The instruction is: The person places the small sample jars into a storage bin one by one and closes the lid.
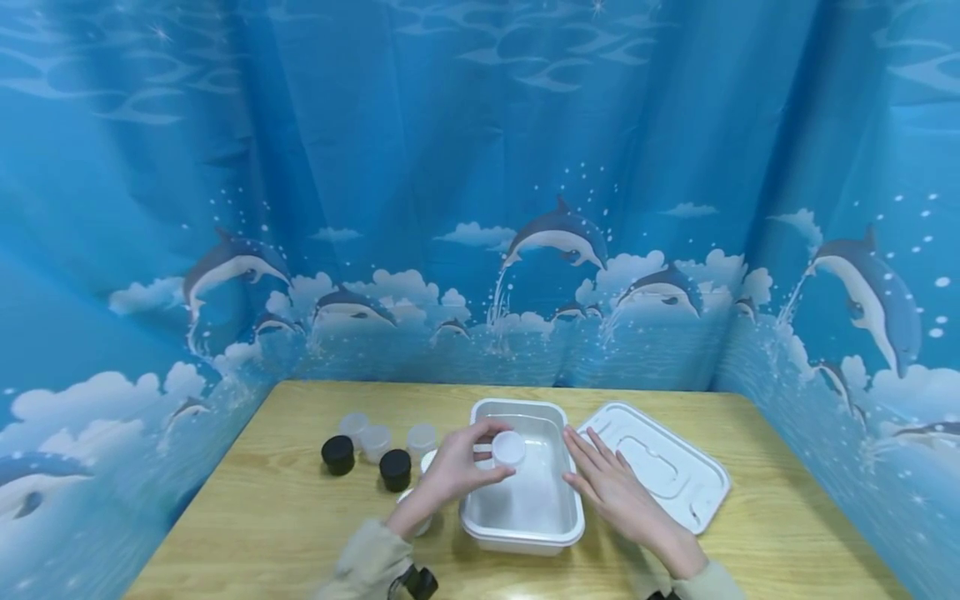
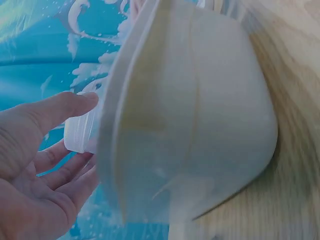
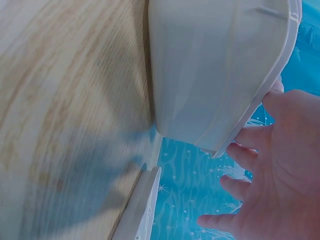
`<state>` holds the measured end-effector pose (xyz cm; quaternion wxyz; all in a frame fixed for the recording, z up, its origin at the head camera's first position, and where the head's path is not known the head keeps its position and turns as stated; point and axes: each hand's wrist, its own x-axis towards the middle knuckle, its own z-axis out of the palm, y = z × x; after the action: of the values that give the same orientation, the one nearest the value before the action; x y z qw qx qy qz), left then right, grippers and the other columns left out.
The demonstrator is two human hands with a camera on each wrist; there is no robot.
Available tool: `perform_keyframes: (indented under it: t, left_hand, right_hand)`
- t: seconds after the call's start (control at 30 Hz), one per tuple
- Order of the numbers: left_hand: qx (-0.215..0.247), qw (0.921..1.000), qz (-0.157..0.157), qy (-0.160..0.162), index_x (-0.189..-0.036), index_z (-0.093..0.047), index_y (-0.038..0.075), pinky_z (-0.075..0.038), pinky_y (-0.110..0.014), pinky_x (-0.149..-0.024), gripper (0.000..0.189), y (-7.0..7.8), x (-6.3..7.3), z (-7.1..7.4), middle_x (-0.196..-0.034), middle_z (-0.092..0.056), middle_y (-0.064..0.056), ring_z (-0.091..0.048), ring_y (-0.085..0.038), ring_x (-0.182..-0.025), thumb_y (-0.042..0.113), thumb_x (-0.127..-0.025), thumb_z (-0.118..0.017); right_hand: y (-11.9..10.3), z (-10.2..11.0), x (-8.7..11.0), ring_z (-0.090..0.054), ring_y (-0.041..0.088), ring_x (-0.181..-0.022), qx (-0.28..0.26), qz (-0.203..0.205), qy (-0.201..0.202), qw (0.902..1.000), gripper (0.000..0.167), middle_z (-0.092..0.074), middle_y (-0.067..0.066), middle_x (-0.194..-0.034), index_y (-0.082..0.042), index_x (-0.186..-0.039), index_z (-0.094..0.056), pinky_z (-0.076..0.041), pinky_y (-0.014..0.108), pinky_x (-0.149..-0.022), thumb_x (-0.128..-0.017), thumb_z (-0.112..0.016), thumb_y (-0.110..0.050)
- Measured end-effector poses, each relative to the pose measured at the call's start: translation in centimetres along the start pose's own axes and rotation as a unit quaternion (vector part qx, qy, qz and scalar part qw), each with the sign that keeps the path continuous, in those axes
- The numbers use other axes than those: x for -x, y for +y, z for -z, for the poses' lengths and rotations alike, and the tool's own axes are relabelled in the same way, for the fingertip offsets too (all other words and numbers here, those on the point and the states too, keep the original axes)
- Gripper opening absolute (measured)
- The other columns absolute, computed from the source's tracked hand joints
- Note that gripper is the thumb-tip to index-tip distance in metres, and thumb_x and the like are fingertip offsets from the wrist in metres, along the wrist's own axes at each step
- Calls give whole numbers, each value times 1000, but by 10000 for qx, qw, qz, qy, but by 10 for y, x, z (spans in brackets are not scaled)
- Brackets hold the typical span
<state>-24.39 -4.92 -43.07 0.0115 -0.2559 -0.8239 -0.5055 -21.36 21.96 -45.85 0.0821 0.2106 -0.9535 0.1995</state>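
Note:
Between thumb and fingers my left hand [image 1: 459,463] grips a small translucent jar with a white lid [image 1: 509,448], held over the open metal container [image 1: 522,533]. In the left wrist view the jar [image 2: 80,131] shows its ribbed lid just past the container's rim. My right hand [image 1: 617,492] has its fingers extended, with the fingertips at the container's right rim. The right wrist view shows that hand [image 3: 270,165] spread beside the container's outer wall [image 3: 200,65]. No jar shows on the container's visible floor.
Left of the container stand two black-lidded jars [image 1: 338,455] and several translucent jars [image 1: 376,442], some partly hidden by my left hand and forearm. A white container lid [image 1: 660,467] lies to the right on the wooden table [image 1: 262,517]. A blue dolphin curtain [image 1: 450,208] encloses the table.

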Motion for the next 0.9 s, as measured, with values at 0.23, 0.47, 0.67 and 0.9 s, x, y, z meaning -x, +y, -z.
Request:
perform_keyframes:
  t: [0.23, 0.47, 0.67, 0.9]
  left_hand:
    - [-87, 9991, -255, -314, -124, -64, 1, -61, -28, -87, 51, 1, -4, -19, -120, -69, -16, -68, -33, -109, 5, -78, -86]
    - [-447, 9953, -26, -862, -122, -64, 4, -59, -20, -84, 51, 3, -6, -32, -119, -69, -11, -68, -29, -111, 2, -76, -86]
    - [-1421, 9812, 85, -1304, -117, -65, 11, -57, -16, -79, 50, 8, -6, -41, -118, -71, -4, -68, -17, -107, 7, -73, -89]
    - [-2100, 9582, 325, -1915, -113, -65, 18, -53, -20, -86, 46, 10, -8, -53, -112, -72, 3, -64, -6, -97, 17, -74, -90]
  right_hand:
    - [-1, -1, 0, -26, 42, -150, -7, 21, 58, 10000, 59, -31, 8, -163, -10, -158, -34, -21, 75, -114, -107, -48, -37]
    - [-1, -1, 0, -27, 42, -149, -14, 42, 114, 9999, 59, -32, 8, -163, -10, -157, -35, -23, 76, -113, -107, -49, -36]
    - [-1, -1, 0, -27, 42, -149, -18, 61, 121, 9999, 59, -34, 9, -162, -9, -157, -35, -23, 76, -113, -107, -50, -36]
    - [1, -1, 0, -26, 42, -149, -12, 38, 75, 10000, 59, -33, 9, -163, -9, -157, -34, -23, 75, -113, -107, -49, -37]
